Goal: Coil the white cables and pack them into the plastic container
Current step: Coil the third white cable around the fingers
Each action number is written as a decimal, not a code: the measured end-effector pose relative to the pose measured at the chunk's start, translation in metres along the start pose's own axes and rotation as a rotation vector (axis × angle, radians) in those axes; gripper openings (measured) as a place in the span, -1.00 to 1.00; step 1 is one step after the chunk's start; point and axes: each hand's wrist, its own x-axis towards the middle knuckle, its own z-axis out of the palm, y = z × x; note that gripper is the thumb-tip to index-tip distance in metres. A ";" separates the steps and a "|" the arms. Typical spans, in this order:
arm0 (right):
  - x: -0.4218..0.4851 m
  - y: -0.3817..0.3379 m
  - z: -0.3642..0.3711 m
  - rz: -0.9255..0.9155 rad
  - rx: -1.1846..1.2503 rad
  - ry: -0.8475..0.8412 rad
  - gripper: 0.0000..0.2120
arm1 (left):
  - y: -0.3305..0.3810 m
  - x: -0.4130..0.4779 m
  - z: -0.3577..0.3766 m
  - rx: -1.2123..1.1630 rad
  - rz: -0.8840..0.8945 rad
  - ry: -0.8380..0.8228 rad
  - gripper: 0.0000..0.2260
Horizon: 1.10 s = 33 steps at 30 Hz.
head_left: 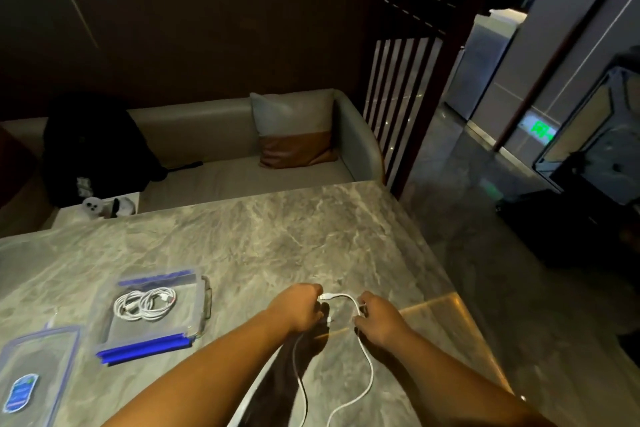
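Right, two bare hands work over a grey marble-patterned table [242, 239], both closed on one white cable [367, 357]. Left hand [298, 306] pinches the plug end, fingers curled tight; right hand [378, 322] grips the cord just beside it, so a short arc of cable bridges the pair. From there the thin round cord drops in two loose strands toward the near edge. Over on the left sits one clear plastic container [199, 302], rectangular, with blue clips along its sides, and inside it a bundle of coiled cables [145, 303] lies in round white loops; how many cords are in that bundle I cannot tell. One clear lid [52, 350] with a blue rim and a blue label lies flat just beside the container, nearer the left corner.
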 end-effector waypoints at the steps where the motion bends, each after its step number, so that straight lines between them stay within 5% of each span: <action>1: 0.004 0.004 0.000 0.011 0.001 0.001 -0.72 | 0.001 0.005 0.002 -0.006 0.008 -0.003 -0.69; 10: 0.026 0.024 0.015 0.072 -0.006 0.030 -0.65 | 0.006 0.052 0.023 -0.116 0.103 -0.022 -0.69; 22: 0.042 0.046 0.049 0.004 -0.313 0.108 -0.58 | -0.004 0.091 0.055 -0.172 0.113 0.010 -0.66; 29: 0.056 0.047 0.045 0.113 -0.071 -0.024 -0.82 | -0.005 0.099 0.067 -0.105 0.134 0.054 -0.70; 33: 0.058 0.051 0.045 0.036 0.130 0.008 -0.79 | -0.007 0.099 0.059 -0.183 0.137 0.013 -0.66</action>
